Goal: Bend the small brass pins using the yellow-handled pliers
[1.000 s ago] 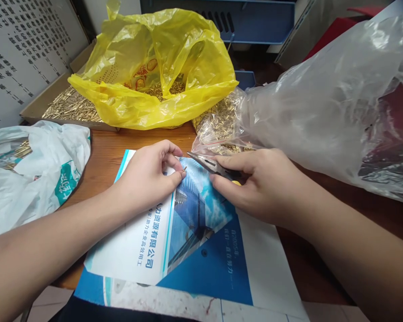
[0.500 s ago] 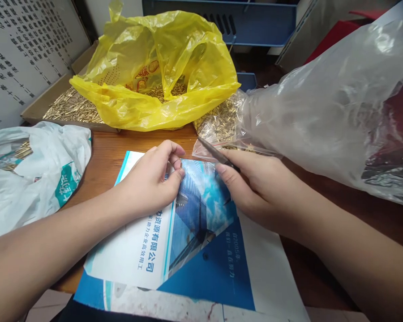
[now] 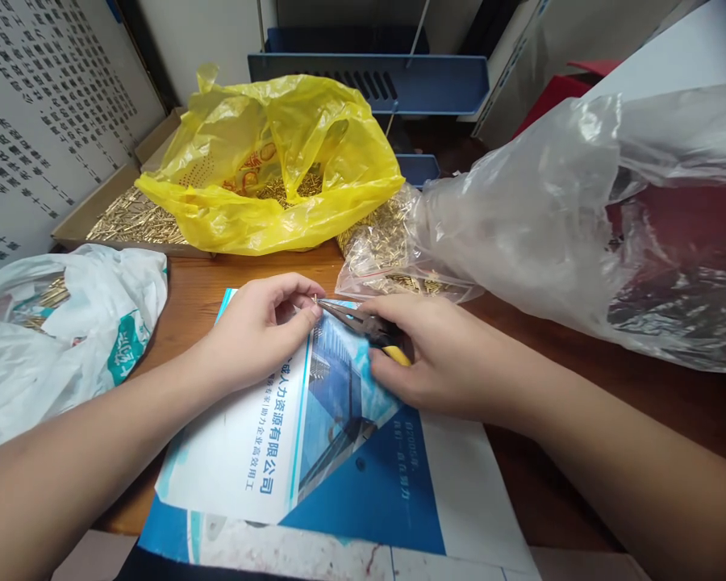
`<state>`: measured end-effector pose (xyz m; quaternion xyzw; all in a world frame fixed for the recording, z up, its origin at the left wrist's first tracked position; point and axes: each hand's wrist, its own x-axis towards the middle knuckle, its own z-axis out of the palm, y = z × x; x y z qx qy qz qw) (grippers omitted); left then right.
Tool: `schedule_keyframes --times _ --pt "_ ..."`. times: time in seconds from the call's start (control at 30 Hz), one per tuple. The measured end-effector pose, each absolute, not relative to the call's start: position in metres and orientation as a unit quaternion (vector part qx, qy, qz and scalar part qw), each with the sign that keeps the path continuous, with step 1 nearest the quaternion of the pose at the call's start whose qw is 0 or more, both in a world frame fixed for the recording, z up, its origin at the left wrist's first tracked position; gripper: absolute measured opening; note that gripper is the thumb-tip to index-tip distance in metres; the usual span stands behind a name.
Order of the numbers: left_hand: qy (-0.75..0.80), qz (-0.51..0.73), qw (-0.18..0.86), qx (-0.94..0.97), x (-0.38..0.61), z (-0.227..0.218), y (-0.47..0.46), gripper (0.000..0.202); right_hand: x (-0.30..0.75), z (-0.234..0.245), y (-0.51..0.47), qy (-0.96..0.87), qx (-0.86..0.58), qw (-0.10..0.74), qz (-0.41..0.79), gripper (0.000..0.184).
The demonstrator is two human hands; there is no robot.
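Note:
My left hand (image 3: 275,319) is closed, pinching a small brass-coloured pin (image 3: 315,299) between thumb and fingertips. In my right hand (image 3: 427,351) is a pair of needle-nose pliers (image 3: 354,318) with a yellow and black handle, the fingers wrapped round it. The jaw tips reach the pin at my left fingertips; whether they grip it is too small to tell. Both hands are above a blue and white printed folder (image 3: 363,492) lying on the wooden table.
A yellow plastic bag (image 3: 230,222) of small brass parts stands behind my hands, beside a cardboard box (image 3: 76,226) of brass pins. To its right lies a clear zip bag (image 3: 393,258) of brass pieces, with a large clear bag (image 3: 520,202) beyond. A white bag (image 3: 97,282) sits left.
My right hand has moved left and turned, bringing the pliers' tips to the pin at my left fingertips. The camera view has tilted up slightly.

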<state>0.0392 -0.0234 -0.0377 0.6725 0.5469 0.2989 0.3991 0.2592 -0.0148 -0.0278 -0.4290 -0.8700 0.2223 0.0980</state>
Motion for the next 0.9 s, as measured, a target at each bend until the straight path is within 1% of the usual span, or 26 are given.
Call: schedule_keyframes --times 0.13,0.23,0.27,0.4,0.53,0.67,0.77,0.83,0.9 --pt "0.545 0.294 0.418 0.664 0.035 -0.040 -0.020 0.033 0.263 -0.028 -0.010 -0.878 -0.378 0.095 0.280 0.028" --pt "0.546 0.296 0.438 0.650 0.034 -0.041 -0.019 0.033 0.265 -0.029 -0.007 -0.890 -0.329 0.104 0.297 0.042" --pt "0.548 0.297 0.439 0.648 0.034 -0.041 -0.019 0.032 0.265 -0.029 -0.007 -0.893 -0.325 0.100 0.296 0.044" --pt "0.554 0.302 0.452 0.630 0.034 -0.039 -0.019 0.028 0.266 -0.030 -0.007 -0.885 -0.351 0.078 0.295 0.037" --pt "0.550 0.308 0.456 0.629 0.033 -0.037 -0.018 0.025 0.268 -0.027 -0.006 -0.882 -0.352 0.073 0.303 0.036" --pt "0.555 0.324 0.444 0.625 0.033 -0.036 -0.017 0.019 0.270 -0.021 -0.006 -0.872 -0.385 0.062 0.296 0.027" --pt "0.565 0.329 0.442 0.614 0.033 -0.035 -0.017 0.020 0.269 -0.017 -0.009 -0.860 -0.417 0.039 0.291 0.019" --pt "0.564 0.328 0.448 0.611 0.033 -0.035 -0.017 0.021 0.267 -0.016 -0.011 -0.863 -0.414 0.035 0.290 0.015" --pt "0.559 0.328 0.457 0.609 0.033 -0.034 -0.017 0.022 0.265 -0.015 -0.014 -0.871 -0.396 0.049 0.287 0.009"
